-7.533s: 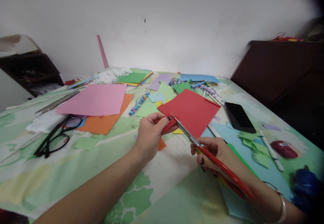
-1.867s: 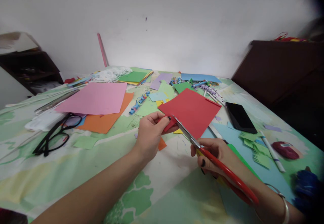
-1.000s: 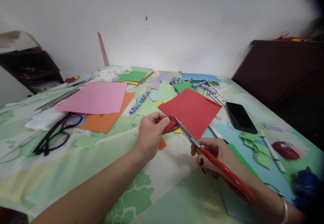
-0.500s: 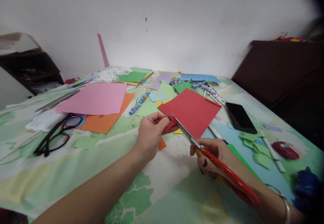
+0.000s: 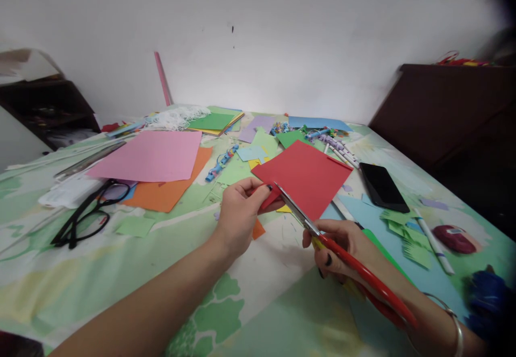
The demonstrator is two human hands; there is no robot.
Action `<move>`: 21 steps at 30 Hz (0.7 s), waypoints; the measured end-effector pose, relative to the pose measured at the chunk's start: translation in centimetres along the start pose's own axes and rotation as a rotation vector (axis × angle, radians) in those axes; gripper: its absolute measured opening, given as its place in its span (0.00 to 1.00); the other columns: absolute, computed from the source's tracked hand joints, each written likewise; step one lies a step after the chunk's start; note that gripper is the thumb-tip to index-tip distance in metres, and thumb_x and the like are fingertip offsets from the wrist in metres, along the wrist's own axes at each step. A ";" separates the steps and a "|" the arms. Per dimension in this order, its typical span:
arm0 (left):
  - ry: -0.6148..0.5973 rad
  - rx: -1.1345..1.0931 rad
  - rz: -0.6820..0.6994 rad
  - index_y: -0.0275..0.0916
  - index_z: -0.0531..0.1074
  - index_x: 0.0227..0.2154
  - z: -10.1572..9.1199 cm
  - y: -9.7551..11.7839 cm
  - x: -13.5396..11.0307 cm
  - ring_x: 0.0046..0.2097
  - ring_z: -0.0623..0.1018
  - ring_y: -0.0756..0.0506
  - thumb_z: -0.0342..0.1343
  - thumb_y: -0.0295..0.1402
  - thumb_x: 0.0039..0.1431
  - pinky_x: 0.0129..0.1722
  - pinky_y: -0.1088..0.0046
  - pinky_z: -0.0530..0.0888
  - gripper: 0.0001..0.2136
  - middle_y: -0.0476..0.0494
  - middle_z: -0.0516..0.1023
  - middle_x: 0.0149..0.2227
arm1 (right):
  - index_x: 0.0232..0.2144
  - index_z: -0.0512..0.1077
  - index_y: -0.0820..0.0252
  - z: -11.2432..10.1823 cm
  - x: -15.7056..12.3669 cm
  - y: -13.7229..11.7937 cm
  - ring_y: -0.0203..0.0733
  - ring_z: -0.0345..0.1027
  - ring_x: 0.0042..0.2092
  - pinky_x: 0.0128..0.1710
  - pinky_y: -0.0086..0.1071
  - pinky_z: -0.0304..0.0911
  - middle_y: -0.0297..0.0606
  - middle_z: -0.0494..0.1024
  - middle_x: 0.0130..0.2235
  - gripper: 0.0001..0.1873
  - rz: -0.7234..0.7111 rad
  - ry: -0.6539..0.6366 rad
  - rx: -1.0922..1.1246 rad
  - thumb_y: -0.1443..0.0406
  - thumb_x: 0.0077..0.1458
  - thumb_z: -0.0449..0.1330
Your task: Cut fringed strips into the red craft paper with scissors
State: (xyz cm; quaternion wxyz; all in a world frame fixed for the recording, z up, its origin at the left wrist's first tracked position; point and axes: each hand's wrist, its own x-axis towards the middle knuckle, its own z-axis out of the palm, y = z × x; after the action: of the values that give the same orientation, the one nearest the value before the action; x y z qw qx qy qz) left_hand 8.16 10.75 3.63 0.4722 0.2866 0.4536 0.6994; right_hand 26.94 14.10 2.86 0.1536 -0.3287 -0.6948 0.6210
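Note:
A red paper sheet is held up over the middle of the table. My left hand pinches its near left corner between thumb and fingers. My right hand is closed round red-handled scissors, whose steel blades point up and left and meet the sheet's near edge right beside my left thumb. An orange scrap lies on the cloth under my left hand.
Pink paper on orange paper lies at left, with black glasses nearer. A black phone, a white pen, green fringed scraps, light blue paper and rolled paper bits are at right. A dark cabinet stands beyond.
Almost nothing differs: both hands keep their grips on the red sheet and the scissors. The scissor handles have shifted slightly down and right.

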 end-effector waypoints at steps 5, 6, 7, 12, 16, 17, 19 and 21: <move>0.003 -0.011 -0.006 0.35 0.69 0.20 0.0 0.0 0.0 0.31 0.80 0.47 0.59 0.27 0.47 0.39 0.65 0.78 0.05 0.47 0.77 0.25 | 0.33 0.68 0.63 0.0 0.0 -0.1 0.29 0.50 0.18 0.15 0.22 0.48 0.29 0.65 0.18 0.29 0.008 0.008 -0.003 0.44 0.41 0.65; 0.002 -0.011 -0.006 0.35 0.69 0.20 0.0 0.0 0.0 0.31 0.80 0.47 0.59 0.27 0.47 0.39 0.65 0.78 0.05 0.47 0.77 0.25 | 0.33 0.68 0.63 0.1 0.0 -0.1 0.29 0.50 0.17 0.15 0.22 0.48 0.29 0.65 0.18 0.29 0.012 0.010 -0.005 0.44 0.41 0.65; 0.001 -0.010 -0.005 0.35 0.69 0.20 0.0 0.0 0.0 0.31 0.80 0.47 0.59 0.27 0.47 0.39 0.65 0.78 0.05 0.47 0.77 0.25 | 0.32 0.68 0.62 0.1 0.0 -0.1 0.29 0.50 0.17 0.15 0.22 0.47 0.29 0.65 0.18 0.29 0.012 0.010 -0.004 0.44 0.41 0.65; 0.005 -0.002 -0.009 0.35 0.70 0.20 0.0 0.0 0.0 0.31 0.80 0.47 0.59 0.27 0.46 0.41 0.64 0.78 0.05 0.47 0.77 0.25 | 0.31 0.67 0.62 0.1 0.1 -0.2 0.31 0.53 0.19 0.16 0.23 0.48 0.29 0.64 0.19 0.29 0.011 0.004 0.016 0.44 0.39 0.66; 0.006 -0.002 -0.007 0.35 0.70 0.20 0.0 0.1 0.0 0.32 0.80 0.47 0.59 0.28 0.46 0.41 0.64 0.78 0.05 0.47 0.77 0.25 | 0.30 0.67 0.62 0.2 0.1 -0.2 0.30 0.52 0.19 0.16 0.23 0.49 0.29 0.64 0.19 0.28 -0.002 0.007 0.033 0.44 0.40 0.66; 0.008 -0.001 -0.008 0.35 0.70 0.20 0.0 0.1 0.0 0.32 0.80 0.47 0.59 0.27 0.46 0.41 0.64 0.78 0.05 0.47 0.77 0.25 | 0.29 0.67 0.62 0.2 0.1 -0.2 0.30 0.51 0.19 0.16 0.23 0.49 0.29 0.64 0.19 0.28 -0.007 0.006 0.040 0.44 0.40 0.66; 0.009 -0.002 -0.011 0.35 0.70 0.20 0.1 0.1 0.0 0.31 0.80 0.46 0.59 0.27 0.46 0.41 0.64 0.78 0.04 0.47 0.77 0.25 | 0.29 0.67 0.62 0.3 0.1 -0.2 0.30 0.51 0.19 0.16 0.23 0.48 0.29 0.63 0.19 0.27 -0.010 0.002 0.051 0.45 0.39 0.67; 0.003 -0.006 -0.011 0.34 0.70 0.20 0.1 0.1 0.0 0.31 0.80 0.46 0.59 0.27 0.46 0.40 0.64 0.78 0.04 0.46 0.77 0.25 | 0.29 0.67 0.62 0.3 0.1 -0.1 0.30 0.52 0.19 0.16 0.22 0.48 0.29 0.63 0.19 0.27 -0.008 0.006 0.055 0.46 0.40 0.67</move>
State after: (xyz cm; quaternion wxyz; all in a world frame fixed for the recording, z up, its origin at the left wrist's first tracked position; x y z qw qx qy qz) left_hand 8.18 10.74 3.71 0.4762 0.2818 0.4535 0.6987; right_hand 26.65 13.99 2.93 0.1673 -0.3232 -0.6782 0.6384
